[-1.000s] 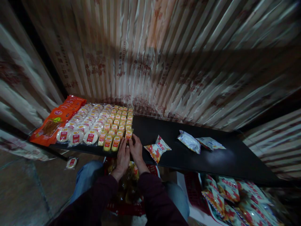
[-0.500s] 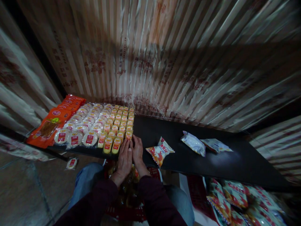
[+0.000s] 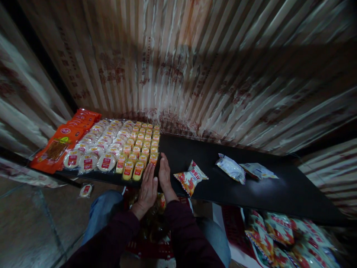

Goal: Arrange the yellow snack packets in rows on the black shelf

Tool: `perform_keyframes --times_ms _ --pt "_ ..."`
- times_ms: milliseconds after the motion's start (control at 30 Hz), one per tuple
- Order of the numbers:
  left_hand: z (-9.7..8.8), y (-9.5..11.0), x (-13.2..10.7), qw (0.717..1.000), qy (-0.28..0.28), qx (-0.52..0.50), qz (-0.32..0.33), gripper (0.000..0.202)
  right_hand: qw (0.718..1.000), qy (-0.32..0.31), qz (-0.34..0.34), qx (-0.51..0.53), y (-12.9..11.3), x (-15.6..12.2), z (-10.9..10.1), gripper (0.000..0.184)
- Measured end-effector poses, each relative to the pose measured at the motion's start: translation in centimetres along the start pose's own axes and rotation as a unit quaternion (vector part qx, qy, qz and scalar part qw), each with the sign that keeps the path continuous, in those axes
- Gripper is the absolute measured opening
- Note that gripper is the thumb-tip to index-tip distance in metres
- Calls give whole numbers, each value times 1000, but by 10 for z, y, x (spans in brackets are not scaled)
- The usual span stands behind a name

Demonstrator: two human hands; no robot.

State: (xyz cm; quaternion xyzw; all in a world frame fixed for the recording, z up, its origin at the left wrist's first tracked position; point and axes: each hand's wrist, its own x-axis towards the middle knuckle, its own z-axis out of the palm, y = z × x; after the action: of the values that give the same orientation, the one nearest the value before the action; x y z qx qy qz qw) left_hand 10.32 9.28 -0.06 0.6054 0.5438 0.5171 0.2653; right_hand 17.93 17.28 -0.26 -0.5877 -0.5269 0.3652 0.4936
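My left hand [image 3: 147, 191] lies with its fingers stretched out, their tips against the near end of a small yellow wrapped cake [image 3: 153, 159] in the rightmost row. Just right of it stands my right hand [image 3: 166, 176], open on edge, with fingers straight and a narrow gap to the cakes. Rows of these yellow cakes with red labels [image 3: 138, 170] fill the shelf left of my hands. Beside them sit rows of round white wrapped cakes [image 3: 88, 163]. Neither hand grasps anything.
Orange snack bags [image 3: 57, 147] lie at the shelf's left end. Right of my hands, a red-and-white snack bag [image 3: 191, 178] and two pale bags [image 3: 231, 168] rest on the black shelf [image 3: 195, 149]. Below are boxes with more bags [image 3: 279, 227]. One round cake [image 3: 86, 190] is on the floor.
My right hand has come away from the cake row and from my left hand, slightly to the right, its fingers straightening. My left hand stays at the row's near end.
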Motion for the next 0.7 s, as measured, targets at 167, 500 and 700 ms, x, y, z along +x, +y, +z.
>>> perform_keyframes --times_ms 167,500,700 --pt "1 -3 0 1000 4 23 10 50 997 -27 39 62 1 5 9 66" --pt "5 -16 -1 997 20 62 45 48 991 17 60 120 -1 -6 17 71" --pt "5 -18 0 995 29 71 57 48 988 -9 77 136 1 -3 19 68"
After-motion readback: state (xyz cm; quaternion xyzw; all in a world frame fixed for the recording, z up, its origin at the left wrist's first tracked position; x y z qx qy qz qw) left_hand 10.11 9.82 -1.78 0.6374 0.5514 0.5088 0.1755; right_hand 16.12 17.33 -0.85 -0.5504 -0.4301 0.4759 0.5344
